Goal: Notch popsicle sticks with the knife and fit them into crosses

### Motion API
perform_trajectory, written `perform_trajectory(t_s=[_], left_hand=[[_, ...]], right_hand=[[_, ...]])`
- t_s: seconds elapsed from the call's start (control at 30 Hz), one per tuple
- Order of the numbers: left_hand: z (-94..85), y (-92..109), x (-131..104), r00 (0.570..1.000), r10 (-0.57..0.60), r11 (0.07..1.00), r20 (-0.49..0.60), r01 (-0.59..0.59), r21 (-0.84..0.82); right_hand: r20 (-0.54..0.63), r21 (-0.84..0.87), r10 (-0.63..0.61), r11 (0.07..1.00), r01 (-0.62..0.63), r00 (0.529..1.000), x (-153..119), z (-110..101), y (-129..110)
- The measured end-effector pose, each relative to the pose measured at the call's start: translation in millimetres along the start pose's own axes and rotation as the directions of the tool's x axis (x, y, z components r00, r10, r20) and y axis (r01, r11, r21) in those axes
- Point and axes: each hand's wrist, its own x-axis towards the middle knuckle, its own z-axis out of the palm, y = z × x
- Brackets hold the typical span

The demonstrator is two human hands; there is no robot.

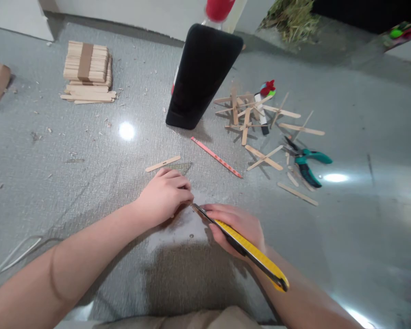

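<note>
My right hand (238, 226) grips a yellow and black utility knife (251, 251), its blade pointing up and left toward my left fingertips. My left hand (166, 194) rests closed on the table, thumb and fingers pressed together just by the blade tip. What those fingers hold is hidden under them. Just beyond my left hand lie a craft stick (163, 163) with a small dark slot or mark in its middle and a clear set square (180, 167), partly covered by the fingers. A pink pencil (216, 157) lies farther right.
A black phone (205, 77) leans upright against a red-capped bottle (219, 9). Bundled craft sticks (86, 61) lie at far left. Crossed stick pieces (264, 158), green-handled pliers (306, 160) and a loose stick (297, 193) lie right. A white cable (17, 256) sits at lower left.
</note>
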Motion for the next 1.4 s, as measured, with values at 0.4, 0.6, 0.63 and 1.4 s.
perform_trajectory(t_s=[0.4, 0.6, 0.63, 1.4], left_hand=[[-0.1, 0, 0, 1.0, -0.005, 1.0, 0.016, 0.005, 0.023], [0.8, 4, 2, 0.999, -0.024, 0.997, 0.027, 0.022, 0.071], [1.1, 5, 3, 0.999, -0.027, 0.997, 0.032, 0.024, 0.08], [-1.1, 5, 5, 0.989, 0.08, 0.984, 0.124, -0.098, 0.146]], right_hand=[[-0.006, -0.032, -0.001, 0.999, 0.001, 1.0, 3, -2, -3], [0.008, -0.057, 0.003, 0.998, -0.002, 1.0, 13, -4, -15], [0.011, -0.058, 0.007, 0.998, -0.006, 1.0, 14, -4, -17], [0.123, -0.008, 0.048, 0.999, -0.048, 0.991, -9, 5, -11]])
